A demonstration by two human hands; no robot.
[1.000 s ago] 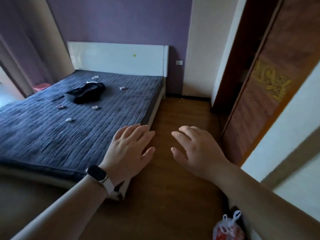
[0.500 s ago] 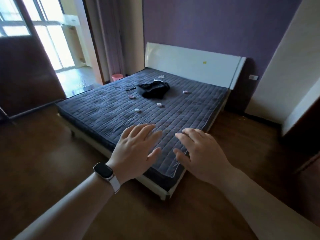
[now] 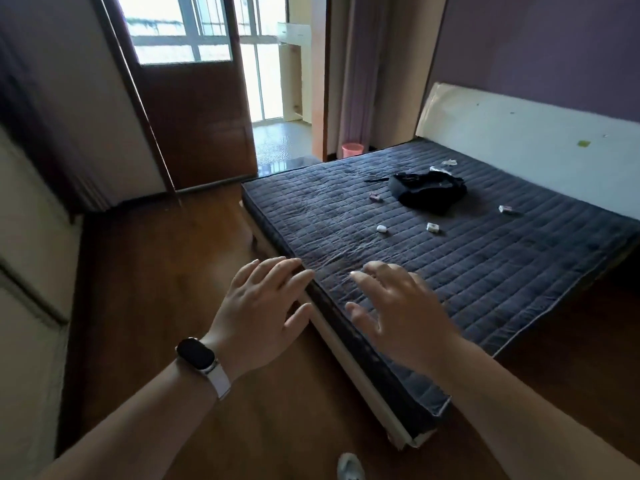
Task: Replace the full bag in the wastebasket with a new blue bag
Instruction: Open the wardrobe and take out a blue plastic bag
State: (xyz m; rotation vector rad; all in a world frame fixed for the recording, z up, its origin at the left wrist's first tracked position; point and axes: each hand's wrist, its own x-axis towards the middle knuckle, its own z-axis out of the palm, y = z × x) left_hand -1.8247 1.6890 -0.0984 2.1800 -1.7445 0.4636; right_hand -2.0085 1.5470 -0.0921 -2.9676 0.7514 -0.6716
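A small pink wastebasket (image 3: 353, 149) stands on the floor far across the room, beside the curtain and past the bed's far corner. Its contents cannot be made out from here. My left hand (image 3: 262, 311), with a watch on its wrist, hovers palm down and fingers spread over the wooden floor near the mattress edge. To its right, my right hand (image 3: 398, 310) floats with loosely spread fingers above the near corner of the mattress. Both hands are empty. No blue bag is in view.
A low bed with a dark quilted mattress (image 3: 467, 258) fills the right side; a black bag (image 3: 427, 190) and several small items lie on it. A brown door (image 3: 201, 116) stands open toward a bright balcony. Bare wooden floor (image 3: 166, 271) runs along the bed's left side.
The view has swung left: the wardrobe and the red-and-white bag on the floor have dropped out, and the door, balcony and pink wastebasket have come in. Both hands keep the same spread pose.
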